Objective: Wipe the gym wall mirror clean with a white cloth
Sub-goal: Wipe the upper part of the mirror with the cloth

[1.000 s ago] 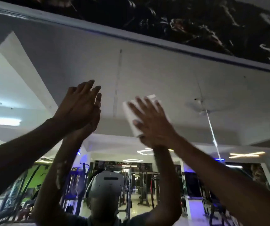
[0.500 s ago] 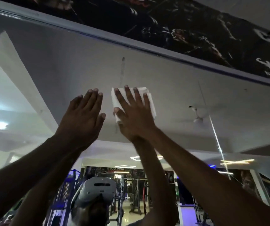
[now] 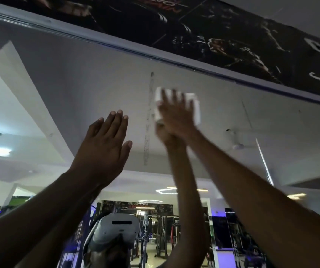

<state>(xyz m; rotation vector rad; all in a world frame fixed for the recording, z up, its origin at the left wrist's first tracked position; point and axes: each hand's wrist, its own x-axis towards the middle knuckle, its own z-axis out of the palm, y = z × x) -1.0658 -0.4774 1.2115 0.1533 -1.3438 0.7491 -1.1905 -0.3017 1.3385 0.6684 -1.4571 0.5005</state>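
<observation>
The wall mirror (image 3: 232,117) fills most of the view and reflects the ceiling, the gym and my own raised arms. My right hand (image 3: 176,113) presses a folded white cloth (image 3: 196,108) flat against the glass high up, just below the mirror's top edge; the hand is blurred with motion. Its fingers lie straight over the cloth. My left hand (image 3: 105,144) rests flat on the glass to the left and lower, fingers straight and together, holding nothing. A thin vertical streak (image 3: 148,120) runs down the mirror between the two hands.
A dark printed banner (image 3: 213,31) runs along the wall above the mirror's top frame (image 3: 116,45). The lower mirror reflects gym machines (image 3: 155,233), ceiling lights and a white headset (image 3: 116,229) on my head.
My right hand has slid the cloth up and to the right, closer to the mirror's top edge. My left hand stays flat on the glass in about the same place.
</observation>
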